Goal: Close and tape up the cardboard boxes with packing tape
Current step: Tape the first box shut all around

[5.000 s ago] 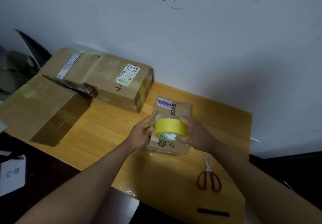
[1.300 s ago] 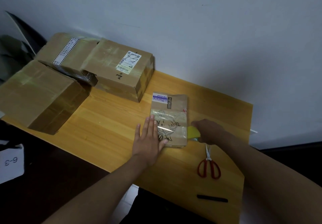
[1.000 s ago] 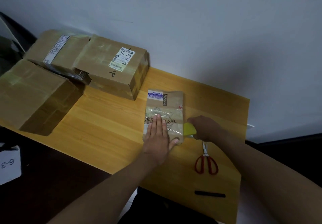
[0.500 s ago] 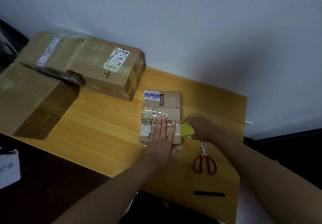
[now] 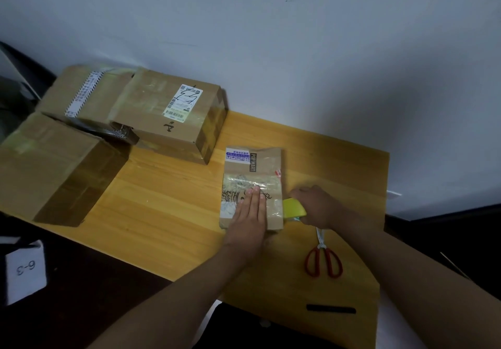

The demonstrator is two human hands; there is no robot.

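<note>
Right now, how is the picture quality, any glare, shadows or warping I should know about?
Head view: dim overall; glare on the clear tape across the small box beneath the left hand; a broad soft shadow on the wall; wide-angle bending tilts the table; the right hand hides most of the tape roll.

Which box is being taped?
The small POP MART box, under the left hand, beside the tape roll. The larger boxes sit untouched at the table's left.
</note>
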